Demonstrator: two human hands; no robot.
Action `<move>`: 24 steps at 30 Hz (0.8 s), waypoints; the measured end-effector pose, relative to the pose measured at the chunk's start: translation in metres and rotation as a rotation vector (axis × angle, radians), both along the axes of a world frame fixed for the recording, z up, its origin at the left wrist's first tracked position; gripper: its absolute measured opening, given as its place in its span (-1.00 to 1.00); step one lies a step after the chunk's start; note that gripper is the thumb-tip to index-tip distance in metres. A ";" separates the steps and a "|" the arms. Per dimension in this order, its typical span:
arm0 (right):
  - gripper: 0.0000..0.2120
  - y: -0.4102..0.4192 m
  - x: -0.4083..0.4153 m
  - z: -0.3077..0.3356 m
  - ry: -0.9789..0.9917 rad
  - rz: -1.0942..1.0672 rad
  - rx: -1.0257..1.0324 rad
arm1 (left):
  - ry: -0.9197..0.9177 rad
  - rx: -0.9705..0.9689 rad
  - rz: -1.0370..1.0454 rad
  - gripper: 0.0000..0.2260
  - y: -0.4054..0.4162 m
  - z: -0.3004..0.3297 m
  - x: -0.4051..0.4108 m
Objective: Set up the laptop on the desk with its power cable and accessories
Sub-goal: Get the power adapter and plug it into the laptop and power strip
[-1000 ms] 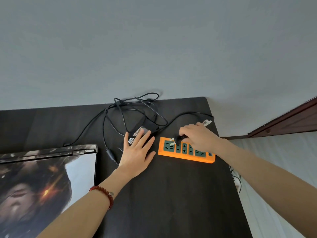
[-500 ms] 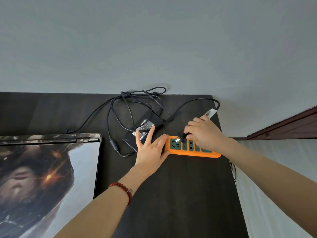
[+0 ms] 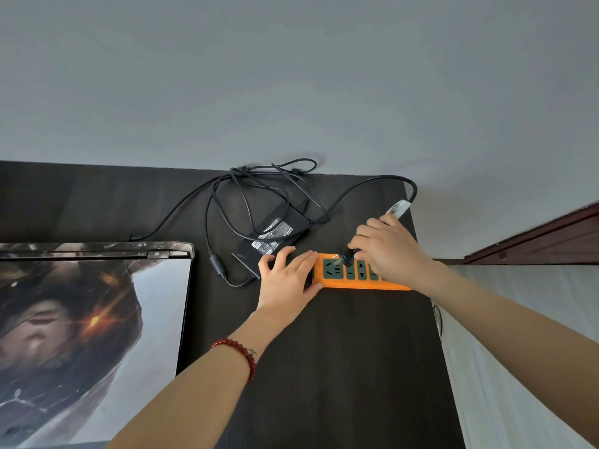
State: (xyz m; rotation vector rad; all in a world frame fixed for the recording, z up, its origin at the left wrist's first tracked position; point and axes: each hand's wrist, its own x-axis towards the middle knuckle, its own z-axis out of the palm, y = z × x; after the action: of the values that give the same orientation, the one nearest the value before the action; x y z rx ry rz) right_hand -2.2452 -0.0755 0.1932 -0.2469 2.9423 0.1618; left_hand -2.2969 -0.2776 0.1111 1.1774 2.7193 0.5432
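Note:
An orange power strip [image 3: 353, 283] with dark green sockets lies on the dark desk [image 3: 340, 367]. My right hand [image 3: 389, 251] grips a black plug [image 3: 346, 257], its prongs over the strip's left socket. My left hand [image 3: 287, 281] rests flat, fingers spread, against the strip's left end. The black power adapter [image 3: 272, 236] lies just behind my left hand with its cable [image 3: 259, 186] coiled loosely. The closed laptop [image 3: 87, 335], its lid covered in printed artwork, lies at the left.
The desk's back edge meets a grey wall [image 3: 291, 76]. Its right edge drops off past the strip, where a brown wooden trim [image 3: 534, 238] runs. A white tag [image 3: 399, 207] hangs on the cable behind my right hand.
My left hand slid right from the adapter to the strip's left end. My right hand shifted the plug toward the left socket. The view tilted, so everything sits a little differently in frame.

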 end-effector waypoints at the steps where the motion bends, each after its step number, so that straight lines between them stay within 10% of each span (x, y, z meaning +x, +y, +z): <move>1: -0.83 0.002 0.001 0.000 0.004 -0.023 -0.017 | -0.001 0.002 0.000 -0.52 0.000 -0.001 0.000; 24: -0.91 -0.045 0.000 0.006 0.040 0.104 0.254 | 0.007 0.099 0.004 -0.52 -0.001 -0.001 -0.007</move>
State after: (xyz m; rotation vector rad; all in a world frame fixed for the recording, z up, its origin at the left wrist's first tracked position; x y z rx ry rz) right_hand -2.2454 -0.1200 0.1989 -0.3626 2.9083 0.5560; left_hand -2.3035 -0.2786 0.1101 1.1989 2.7294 0.6830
